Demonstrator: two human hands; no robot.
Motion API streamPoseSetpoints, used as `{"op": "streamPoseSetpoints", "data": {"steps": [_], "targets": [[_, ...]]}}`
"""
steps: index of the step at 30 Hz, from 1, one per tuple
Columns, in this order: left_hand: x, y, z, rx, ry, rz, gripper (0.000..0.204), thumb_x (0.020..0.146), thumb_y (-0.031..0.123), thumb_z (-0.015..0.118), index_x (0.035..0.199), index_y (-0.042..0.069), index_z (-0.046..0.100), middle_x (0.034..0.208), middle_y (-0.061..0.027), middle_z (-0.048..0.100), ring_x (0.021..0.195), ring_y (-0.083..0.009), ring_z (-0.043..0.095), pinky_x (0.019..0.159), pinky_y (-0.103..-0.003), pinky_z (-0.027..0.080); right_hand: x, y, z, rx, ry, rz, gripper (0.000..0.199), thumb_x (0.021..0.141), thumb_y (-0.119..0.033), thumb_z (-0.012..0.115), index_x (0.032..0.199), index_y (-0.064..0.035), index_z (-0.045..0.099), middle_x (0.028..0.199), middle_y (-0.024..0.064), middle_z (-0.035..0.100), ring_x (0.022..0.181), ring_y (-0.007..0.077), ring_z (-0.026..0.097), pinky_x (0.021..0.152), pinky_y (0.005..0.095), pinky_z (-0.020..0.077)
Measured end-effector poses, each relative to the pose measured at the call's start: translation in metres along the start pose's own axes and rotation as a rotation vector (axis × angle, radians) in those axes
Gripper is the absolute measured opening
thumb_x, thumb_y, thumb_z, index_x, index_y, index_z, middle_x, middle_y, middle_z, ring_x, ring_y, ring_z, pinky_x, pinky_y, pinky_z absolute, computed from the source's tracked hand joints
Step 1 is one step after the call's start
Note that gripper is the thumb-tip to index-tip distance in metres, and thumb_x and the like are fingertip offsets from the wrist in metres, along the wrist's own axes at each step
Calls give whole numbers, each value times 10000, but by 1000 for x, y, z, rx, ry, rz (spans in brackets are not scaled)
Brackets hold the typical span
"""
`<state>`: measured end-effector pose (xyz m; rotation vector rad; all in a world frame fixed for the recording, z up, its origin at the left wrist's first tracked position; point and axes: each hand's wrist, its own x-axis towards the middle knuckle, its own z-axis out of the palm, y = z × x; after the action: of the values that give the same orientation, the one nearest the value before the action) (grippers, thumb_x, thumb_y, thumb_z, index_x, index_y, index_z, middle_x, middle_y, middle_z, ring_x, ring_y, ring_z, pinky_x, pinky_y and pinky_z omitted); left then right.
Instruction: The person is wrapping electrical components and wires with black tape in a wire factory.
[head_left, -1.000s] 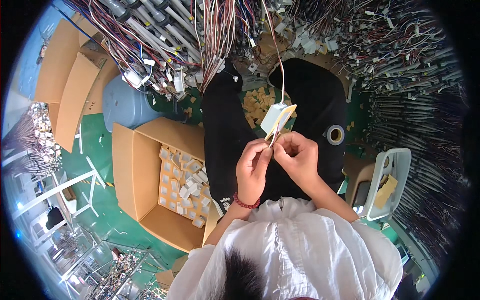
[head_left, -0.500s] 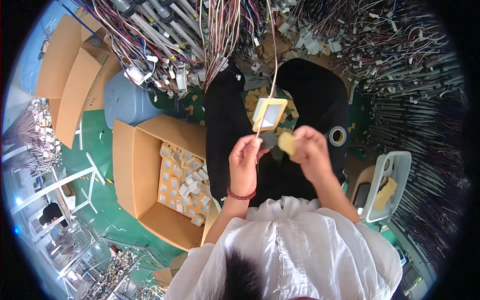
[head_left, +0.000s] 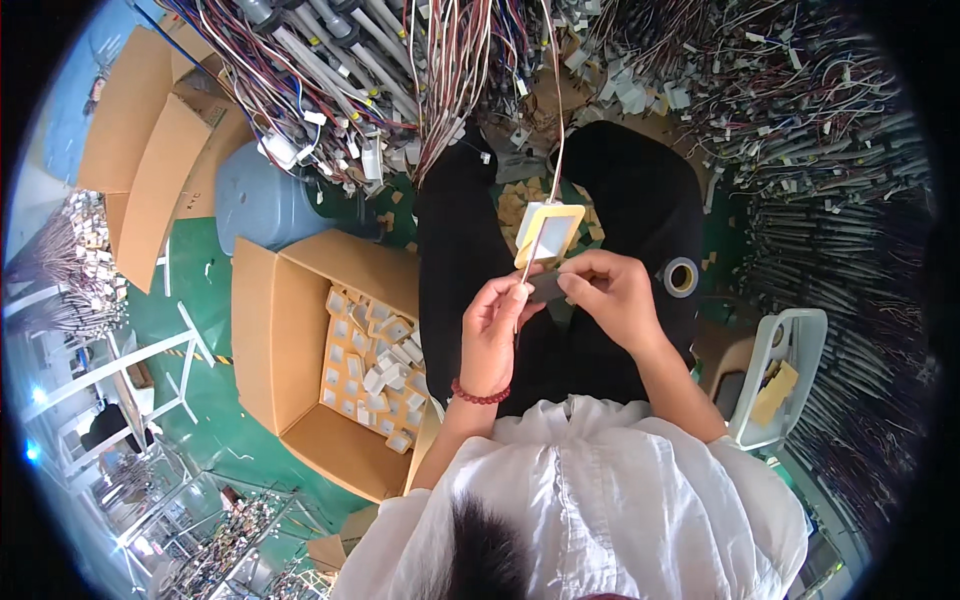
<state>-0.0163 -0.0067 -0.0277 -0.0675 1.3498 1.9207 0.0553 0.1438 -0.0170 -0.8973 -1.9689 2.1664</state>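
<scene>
My left hand [head_left: 492, 335] is closed, pinching a thin cable [head_left: 556, 150] that runs up and away from me. Just beyond its fingertips, a small rectangular part [head_left: 550, 236] with a white body and a yellow rim sits against the cable. A dark grey flat pad [head_left: 547, 288] spans the gap between my two hands, its left end at my left fingers. My right hand [head_left: 615, 300] grips the pad's right edge between thumb and fingers. What my curled left fingers cover is hidden.
A cardboard box [head_left: 270, 340] at the left holds several white parts with yellow rims. Bundles of cables [head_left: 450, 80] hang ahead and along the right. A tape roll [head_left: 680, 277] lies by my right thigh, near a pale plastic bin [head_left: 800, 345]. A blue stool [head_left: 262, 200] stands far left.
My right hand has moved left to the grey pad, and the yellowish piece it held no longer shows in it. My left hand keeps its hold on the cable.
</scene>
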Motion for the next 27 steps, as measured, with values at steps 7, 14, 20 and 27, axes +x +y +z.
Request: {"op": "streamPoseSetpoints", "data": {"steps": [7,14,20,27], "targets": [[-3,2,-6,-110,38,-87,167,958,185,528,1004,28,564,1137,-144,629,821,-156,642,765,-276,530,22,-20,-10,391,-141,-106,72,843,-76,640,874,-17,667,1081,90,653,978,134,587,884,308,455],[-8,6,-9,-39,22,-48,180,960,207,533,976,33,580,900,-109,670,558,-62,493,497,-183,362,62,-35,7,561,114,-254,124,853,-111,629,877,5,663,1104,115,642,963,156,606,861,290,455],[-8,9,3,68,90,85,163,949,158,547,975,5,596,801,-79,659,529,-41,459,477,-168,348,8,10,22,549,187,226,128,868,-119,616,886,7,635,811,78,656,718,169,659,674,278,542],[-11,2,4,174,101,86,165,943,131,554,960,-25,607,789,-88,659,547,-46,483,504,-173,390,11,5,37,630,78,309,116,876,-109,598,839,-3,629,812,86,659,693,156,654,674,274,536]]}}
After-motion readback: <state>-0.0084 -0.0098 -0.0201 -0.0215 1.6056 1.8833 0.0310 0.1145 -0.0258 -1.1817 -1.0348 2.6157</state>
